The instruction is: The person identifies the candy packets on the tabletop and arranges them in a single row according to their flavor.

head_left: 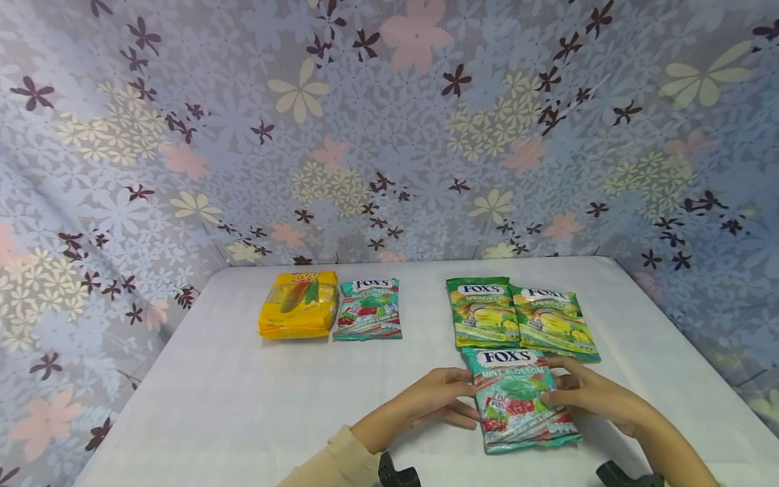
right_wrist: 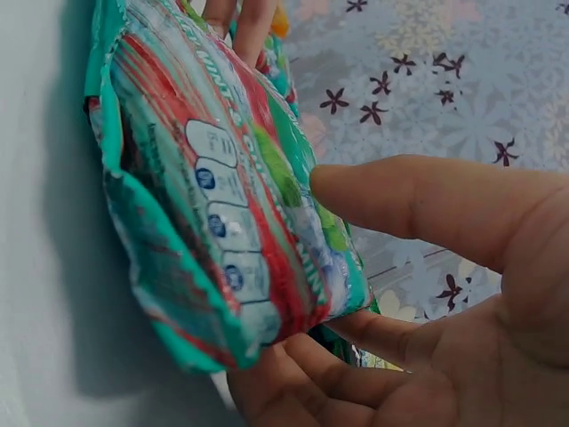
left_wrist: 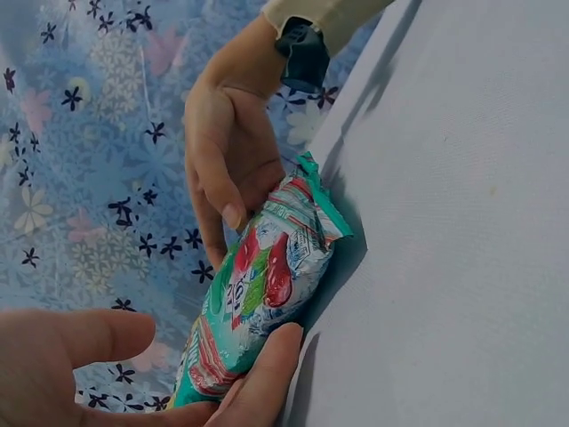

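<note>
In the head view, a teal Fox's Mint Blossom candy bag [head_left: 517, 406] is between both hands at the front right of the white table. My right hand [head_left: 599, 399] grips its right side; in the right wrist view the thumb [right_wrist: 391, 191] presses the printed face while the other fingers reach underneath. At the left edge, my left hand [head_left: 435, 399] touches the bag with fairly straight fingers. Its thumb [left_wrist: 111, 338] stands off the wrapper in the left wrist view. Just behind are two green-yellow Fox's Spring Tea bags, a left one [head_left: 483, 314] and a right one [head_left: 556, 325].
Further left on the white-covered table [head_left: 243, 406] lie a yellow candy bag [head_left: 299, 308] and another teal Mint Blossom bag [head_left: 368, 311], side by side. A flowered cloth [head_left: 389, 135] hangs along the back and sides.
</note>
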A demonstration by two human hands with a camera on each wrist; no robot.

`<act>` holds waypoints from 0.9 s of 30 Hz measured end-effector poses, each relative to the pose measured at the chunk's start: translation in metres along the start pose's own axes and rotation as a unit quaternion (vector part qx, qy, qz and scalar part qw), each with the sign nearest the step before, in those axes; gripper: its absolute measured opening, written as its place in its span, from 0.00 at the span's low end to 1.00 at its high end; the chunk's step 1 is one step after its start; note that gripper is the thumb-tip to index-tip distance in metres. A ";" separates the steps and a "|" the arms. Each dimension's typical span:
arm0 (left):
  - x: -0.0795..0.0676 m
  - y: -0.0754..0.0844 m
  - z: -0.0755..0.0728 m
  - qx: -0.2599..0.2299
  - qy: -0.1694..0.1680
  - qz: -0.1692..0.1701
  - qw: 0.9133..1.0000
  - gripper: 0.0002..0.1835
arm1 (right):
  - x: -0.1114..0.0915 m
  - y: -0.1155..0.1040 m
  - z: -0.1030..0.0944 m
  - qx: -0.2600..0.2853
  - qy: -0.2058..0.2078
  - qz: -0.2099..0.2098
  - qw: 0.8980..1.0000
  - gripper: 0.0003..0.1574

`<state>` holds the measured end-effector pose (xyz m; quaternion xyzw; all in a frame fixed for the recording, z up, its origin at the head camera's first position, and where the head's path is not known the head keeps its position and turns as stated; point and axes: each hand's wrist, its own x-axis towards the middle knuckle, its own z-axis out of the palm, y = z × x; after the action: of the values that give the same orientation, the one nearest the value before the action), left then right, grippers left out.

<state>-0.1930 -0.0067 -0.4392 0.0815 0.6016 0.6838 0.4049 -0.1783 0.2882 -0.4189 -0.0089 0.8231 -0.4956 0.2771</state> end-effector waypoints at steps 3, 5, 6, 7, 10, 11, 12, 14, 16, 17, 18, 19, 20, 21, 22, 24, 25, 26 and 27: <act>-0.005 0.002 0.001 0.009 0.004 0.007 1.000 0.30 | -0.001 -0.003 0.003 0.006 -0.002 0.001 1.000 0.53; -0.008 0.003 0.000 0.015 0.011 0.013 1.000 0.30 | -0.001 -0.006 0.006 0.008 -0.002 0.000 1.000 0.53; -0.010 0.003 0.000 0.017 0.017 0.019 1.000 0.30 | -0.001 -0.007 0.008 0.012 -0.004 -0.002 1.000 0.53; -0.011 0.004 0.000 0.018 0.023 0.023 0.999 0.30 | 0.000 -0.009 0.010 0.015 -0.004 -0.004 1.000 0.53; -0.014 0.004 -0.003 0.023 0.042 0.032 0.998 0.29 | 0.002 -0.011 0.016 0.030 -0.013 -0.021 0.999 0.52; -0.015 0.004 -0.004 0.024 0.048 0.036 0.998 0.29 | 0.003 -0.012 0.019 0.033 -0.014 -0.027 0.999 0.52; -0.016 0.004 -0.005 0.022 0.054 0.040 0.998 0.28 | 0.005 -0.013 0.021 0.035 -0.012 -0.031 0.999 0.52; -0.017 0.005 -0.008 0.025 0.067 0.047 0.996 0.27 | 0.009 -0.016 0.026 0.039 -0.002 -0.038 0.998 0.53; -0.018 0.006 -0.010 0.029 0.085 0.058 0.994 0.27 | 0.013 -0.020 0.032 0.046 0.013 -0.042 0.998 0.54; -0.019 0.007 -0.012 0.036 0.095 0.064 0.993 0.27 | 0.015 -0.021 0.035 0.051 0.020 -0.043 0.998 0.54; -0.019 0.007 -0.013 0.045 0.106 0.070 0.991 0.27 | 0.018 -0.023 0.038 0.059 0.026 -0.046 0.997 0.54; -0.020 0.008 -0.015 0.055 0.117 0.075 0.989 0.27 | 0.020 -0.025 0.041 0.067 0.030 -0.051 0.996 0.54; -0.020 0.009 -0.016 0.062 0.127 0.081 0.987 0.27 | 0.022 -0.027 0.044 0.075 0.033 -0.055 0.995 0.54; -0.021 0.010 -0.018 0.070 0.138 0.087 0.984 0.27 | 0.024 -0.029 0.046 0.084 0.034 -0.062 0.994 0.54; -0.021 0.011 -0.020 0.082 0.149 0.092 0.981 0.26 | 0.025 -0.030 0.048 0.094 0.033 -0.069 0.993 0.54; -0.023 0.013 -0.024 0.100 0.168 0.100 0.976 0.26 | 0.029 -0.034 0.051 0.109 0.033 -0.082 0.990 0.54; -0.023 0.014 -0.025 0.106 0.177 0.104 0.973 0.26 | 0.031 -0.036 0.053 0.114 0.035 -0.087 0.989 0.54; -0.024 0.014 -0.027 0.113 0.185 0.106 0.970 0.26 | 0.033 -0.038 0.054 0.122 0.035 -0.093 0.988 0.54; -0.024 0.015 -0.029 0.119 0.192 0.107 0.968 0.26 | 0.035 -0.040 0.055 0.128 0.035 -0.097 0.986 0.54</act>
<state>-0.2012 -0.0432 -0.4239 0.0601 0.7331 0.6494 0.1930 -0.1925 0.2132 -0.4216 -0.0357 0.7576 -0.6212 0.1972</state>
